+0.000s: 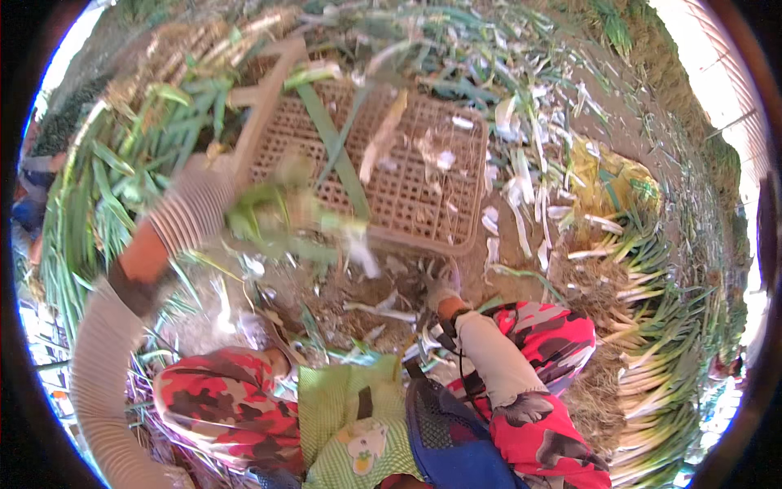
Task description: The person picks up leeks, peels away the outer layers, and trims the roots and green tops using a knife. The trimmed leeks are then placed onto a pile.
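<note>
My left hand [211, 183], in a light knitted glove with a ribbed cuff, is at the left edge of an upturned-looking brown plastic crate [415, 183]. Blur hides what its fingers grip. Beside it, blurred green leaves [263, 214] with a white end hang over the crate's near left corner. My right hand [441, 282], in a dirty glove, is low over the soil just below the crate's near edge; its fingers are partly lost in the dark ground. Loose green leaves [333, 147] and a dry brown leaf [383, 137] lie across the crate's grid.
A pile of long green onions [91, 202] lies at the left. Trimmed green onions [647, 367] lie in a long row at the right, near a yellow sack [611, 177]. Peeled scraps [522, 183] litter the soil. Part of another person [30, 195] shows at the far left.
</note>
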`<state>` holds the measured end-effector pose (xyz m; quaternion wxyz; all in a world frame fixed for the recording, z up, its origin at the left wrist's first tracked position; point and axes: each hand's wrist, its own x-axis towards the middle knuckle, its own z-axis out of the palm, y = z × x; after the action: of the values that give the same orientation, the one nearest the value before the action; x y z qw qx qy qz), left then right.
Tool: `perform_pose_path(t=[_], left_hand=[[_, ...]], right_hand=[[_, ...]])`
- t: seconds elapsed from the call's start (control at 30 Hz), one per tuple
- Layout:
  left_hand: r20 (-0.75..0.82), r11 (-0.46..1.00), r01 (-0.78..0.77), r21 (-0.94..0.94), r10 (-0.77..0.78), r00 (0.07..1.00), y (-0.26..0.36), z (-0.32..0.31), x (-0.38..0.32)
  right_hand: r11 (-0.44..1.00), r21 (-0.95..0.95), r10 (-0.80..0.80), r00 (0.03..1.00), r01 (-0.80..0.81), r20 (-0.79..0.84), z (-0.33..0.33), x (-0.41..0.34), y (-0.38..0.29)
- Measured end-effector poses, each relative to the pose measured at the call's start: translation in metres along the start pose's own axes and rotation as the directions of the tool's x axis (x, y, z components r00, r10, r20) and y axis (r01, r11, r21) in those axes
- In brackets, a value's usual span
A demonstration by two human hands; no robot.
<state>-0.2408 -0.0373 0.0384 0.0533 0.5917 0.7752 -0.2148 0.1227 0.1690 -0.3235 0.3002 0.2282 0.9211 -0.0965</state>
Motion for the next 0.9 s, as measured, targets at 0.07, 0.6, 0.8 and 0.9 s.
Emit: perform_pose_path(t=[0.07,0.6,0.8,0.9], left_hand=[[-0.342,0.97,0.224,-0.098,-0.244,0.907,-0.026,-0.099,0.022],[-0.103,0.342,0.011,-0.94,-0.313,0.944,0.005,-0.113,-0.048],[-0.202,-0.146,-0.202,-0.968,-0.008,0.979,0.149,-0.064,-0.108],[-0.384,-0.531,-0.361,-0.767,-0.071,0.92,0.215,-0.084,-0.117]], right_hand=[[0.979,-0.118,0.176,0.981,-0.166,0.08,0.004,0.0,0.003],[0.915,0.331,0.371,0.797,-0.229,-0.476,-0.224,-0.147,0.066],[0.223,0.434,0.081,0.427,0.873,-0.901,-0.36,-0.212,-0.002],[0.476,-0.084,-0.156,-0.01,0.876,-0.988,-0.396,-0.255,-0.056]])
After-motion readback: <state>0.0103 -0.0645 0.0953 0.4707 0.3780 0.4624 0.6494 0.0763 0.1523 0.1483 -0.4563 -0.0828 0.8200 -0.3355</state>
